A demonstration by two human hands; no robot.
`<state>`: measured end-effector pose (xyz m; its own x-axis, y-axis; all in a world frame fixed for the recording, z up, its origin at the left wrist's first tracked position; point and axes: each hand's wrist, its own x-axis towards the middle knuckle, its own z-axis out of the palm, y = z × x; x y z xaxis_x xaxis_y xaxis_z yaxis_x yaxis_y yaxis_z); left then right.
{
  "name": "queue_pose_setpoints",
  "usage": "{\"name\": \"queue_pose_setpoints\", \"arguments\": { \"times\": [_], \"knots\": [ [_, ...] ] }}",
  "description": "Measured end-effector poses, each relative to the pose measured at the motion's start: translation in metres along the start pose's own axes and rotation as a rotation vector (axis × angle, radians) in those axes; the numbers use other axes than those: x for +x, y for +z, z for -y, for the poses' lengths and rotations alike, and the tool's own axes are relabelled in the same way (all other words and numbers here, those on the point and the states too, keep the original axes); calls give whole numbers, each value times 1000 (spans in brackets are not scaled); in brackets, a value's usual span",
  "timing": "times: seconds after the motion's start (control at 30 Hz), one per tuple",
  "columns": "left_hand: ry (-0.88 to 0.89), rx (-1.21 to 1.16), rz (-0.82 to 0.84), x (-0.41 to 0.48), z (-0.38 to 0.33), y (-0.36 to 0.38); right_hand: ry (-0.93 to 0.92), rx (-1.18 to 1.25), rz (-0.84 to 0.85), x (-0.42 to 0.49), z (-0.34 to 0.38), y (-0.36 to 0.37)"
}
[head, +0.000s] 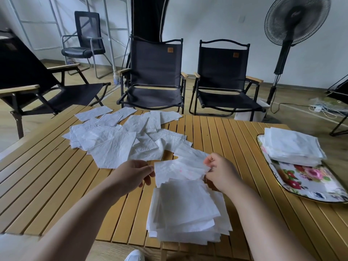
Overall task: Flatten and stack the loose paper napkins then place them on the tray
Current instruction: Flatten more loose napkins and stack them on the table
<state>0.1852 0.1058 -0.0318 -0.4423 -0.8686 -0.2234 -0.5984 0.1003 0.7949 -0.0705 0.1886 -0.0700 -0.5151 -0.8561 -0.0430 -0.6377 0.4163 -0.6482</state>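
A single white napkin [178, 170] is stretched between both hands just above the table. My left hand [134, 173] pinches its left edge, and my right hand [219, 171] pinches its right edge. Directly below lies a flattened stack of napkins [188, 210] near the table's front edge. Several loose, crumpled napkins [120, 140] are scattered over the far left half of the table. A floral tray [310, 178] sits at the right edge and carries another neat napkin stack [293, 146] on its far end.
The slatted wooden table [226, 136] fills the foreground. Black folding chairs [156, 76] stand behind it, with another at the left. A standing fan [290, 34] is at the back right, with cables on the floor. A white shoe [134, 256] shows below the table edge.
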Motion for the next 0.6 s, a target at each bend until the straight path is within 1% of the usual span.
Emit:
{"name": "queue_pose_setpoints", "arguments": {
  "times": [0.1, 0.2, 0.3, 0.43, 0.5, 0.53, 0.6],
  "knots": [
    [5, 12, 5, -1, 0, 1, -17, -49, -17, 0, -2, 3],
    [8, 25, 17, -1, 1, 2, -58, -68, -69, 0, 1, 2],
    [13, 36, 16, 1, 3, 2, -107, 22, -139, -1, 7, -3],
    [75, 53, 1, 6, 6, 1, -181, 139, -216, -8, 24, -15],
    [102, -14, 10, 7, 5, 0, -180, 224, -220, -14, 34, -23],
    [112, -87, 26, 6, 4, -1, -169, 313, -204, -18, 40, -27],
    [111, -278, 77, 2, -1, -3, -111, 604, -106, -28, 50, -33]
  ]
}}
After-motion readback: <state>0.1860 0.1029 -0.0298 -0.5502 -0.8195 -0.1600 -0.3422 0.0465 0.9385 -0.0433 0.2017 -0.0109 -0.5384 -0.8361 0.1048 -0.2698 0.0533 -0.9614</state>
